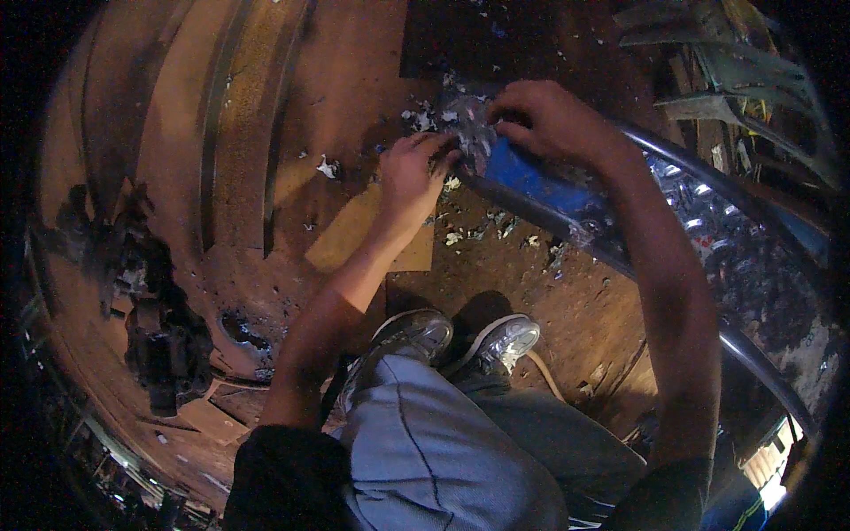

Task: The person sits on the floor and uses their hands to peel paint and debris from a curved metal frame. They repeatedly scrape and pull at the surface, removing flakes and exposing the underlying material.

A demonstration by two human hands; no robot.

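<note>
Blue panel: partly stripped, foil covering remains; left hand pinches foil edge, right hand grips panel top; scraps litter floor.

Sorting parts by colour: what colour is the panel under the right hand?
Blue, on the panel under the right hand; head view.

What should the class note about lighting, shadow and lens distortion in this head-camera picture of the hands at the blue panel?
Head view: warm, dim light; black vignette at the corners; glare on the silvery film; left hand and right hand at the blue panel are slightly soft; metal bar bows from fisheye.
</note>
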